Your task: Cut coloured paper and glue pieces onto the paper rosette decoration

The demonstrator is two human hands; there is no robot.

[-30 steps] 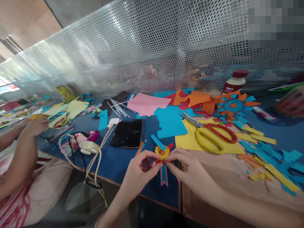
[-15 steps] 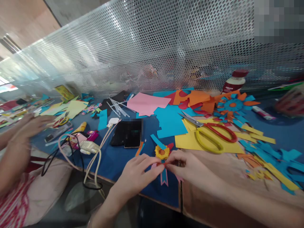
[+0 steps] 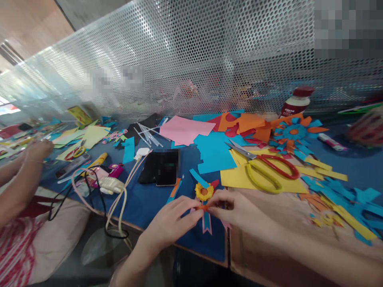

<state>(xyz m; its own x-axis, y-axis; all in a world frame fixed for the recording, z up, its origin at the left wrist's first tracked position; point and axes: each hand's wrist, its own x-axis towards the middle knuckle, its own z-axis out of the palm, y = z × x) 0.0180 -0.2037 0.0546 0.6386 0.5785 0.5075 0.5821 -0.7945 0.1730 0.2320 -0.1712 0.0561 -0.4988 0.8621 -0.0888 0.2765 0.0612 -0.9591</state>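
Between my two hands is a small orange paper strip (image 3: 202, 207). The fingertips of my left hand (image 3: 176, 217) pinch its left end, and my right hand (image 3: 231, 205) pinches the other end. Just beyond the fingers lies a yellow paper flower (image 3: 204, 191) with an orange centre. A blue-and-pink paper ribbon (image 3: 206, 223) with a notched end hangs below, partly covered by my hands. Past the flower rests a loose blue paper strip (image 3: 199, 178). Red-and-yellow-handled scissors (image 3: 263, 167) lie partly open on yellow paper (image 3: 233, 179), beyond my right hand.
Two dark phones (image 3: 166, 169) and tangled cables (image 3: 119, 207) lie to the left. Blue paper (image 3: 214, 153), pink paper (image 3: 185, 129) and a large paper flower (image 3: 293, 132) sit farther back. A bottle (image 3: 296, 103) stands by the perforated metal screen (image 3: 179, 59). Another person's arm (image 3: 22, 167) is at left.
My left fingers have shifted slightly, and more of the orange strip shows between my hands. At left, the other person's hands have drawn back to the left.
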